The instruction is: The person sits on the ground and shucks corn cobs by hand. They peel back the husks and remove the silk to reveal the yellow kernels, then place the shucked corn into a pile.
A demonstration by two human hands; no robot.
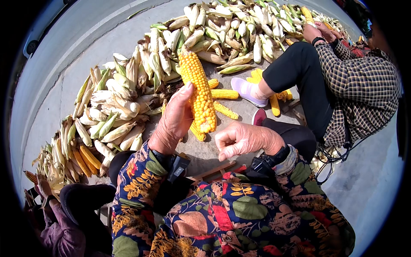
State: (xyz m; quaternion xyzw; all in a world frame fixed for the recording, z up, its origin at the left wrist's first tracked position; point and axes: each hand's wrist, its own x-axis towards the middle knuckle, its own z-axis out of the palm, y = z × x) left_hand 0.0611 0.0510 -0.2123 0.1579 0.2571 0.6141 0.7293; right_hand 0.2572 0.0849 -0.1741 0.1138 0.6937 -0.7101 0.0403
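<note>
In my left hand [175,117] is a husked ear of yellow corn [198,93], held tilted, its stalk end up and its tip down to the right. My right hand [247,139] is just right of the corn's tip, apart from it, with curled fingers; whether anything small lies within them cannot be told. Beneath and beyond the held ear, several husked yellow ears [224,94] lie on the concrete ground, some partly hidden by it and by my left hand.
A long curved heap of corn ears in husks [118,106] spans the left and far side. A co-worker in a checked shirt [356,86] sits at right, a purple shoe [249,91] near the loose ears. Another person's purple sleeve [61,231] shows at lower left, near yellow ears [90,157].
</note>
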